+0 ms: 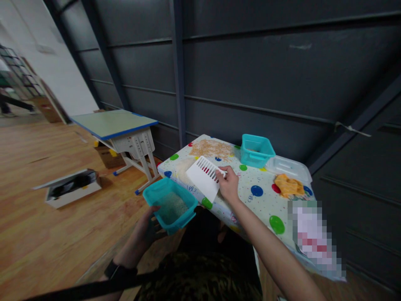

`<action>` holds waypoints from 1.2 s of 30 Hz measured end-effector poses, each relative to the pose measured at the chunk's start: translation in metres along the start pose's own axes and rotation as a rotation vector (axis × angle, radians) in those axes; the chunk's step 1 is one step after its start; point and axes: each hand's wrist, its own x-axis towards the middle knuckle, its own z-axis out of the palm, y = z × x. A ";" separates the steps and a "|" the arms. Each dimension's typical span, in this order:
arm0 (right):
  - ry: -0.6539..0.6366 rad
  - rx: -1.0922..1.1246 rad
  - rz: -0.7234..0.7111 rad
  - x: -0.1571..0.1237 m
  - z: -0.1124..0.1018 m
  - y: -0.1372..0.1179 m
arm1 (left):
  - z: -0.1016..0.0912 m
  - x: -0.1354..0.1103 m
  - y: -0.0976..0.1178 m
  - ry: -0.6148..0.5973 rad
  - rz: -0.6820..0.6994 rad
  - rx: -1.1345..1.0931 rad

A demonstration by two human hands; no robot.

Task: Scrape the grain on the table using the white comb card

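My left hand (146,229) grips a teal plastic container (182,223) by its left side, thumb over the rim. White grains that look like rice (173,205) lie inside it. The container is held just off the table's near left edge, below the tabletop. In my right hand (229,185) is a flat white plastic scraper (200,180) with a row of slots, held tilted over the table. Just beyond the scraper, pale grains (181,168) are spread near the table edge. Farther back lies a patch of golden-brown grains (208,149).
A second teal container (255,159) stands at the back of the balloon-patterned tablecloth (247,200), beside a clear lid (286,167). An orange cloth (288,186) and a blurred-out packet (315,238) are at right. Left are a desk (122,121) and an open white box (70,194).
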 end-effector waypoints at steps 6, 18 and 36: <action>0.162 -0.010 0.001 0.004 -0.006 -0.001 | -0.002 0.004 -0.003 0.005 -0.044 0.007; 0.083 -0.017 -0.054 -0.006 -0.001 -0.008 | 0.000 0.007 -0.008 0.011 -0.019 -0.038; 0.109 -0.003 -0.078 -0.009 -0.002 -0.010 | 0.005 0.004 -0.009 0.000 -0.009 -0.055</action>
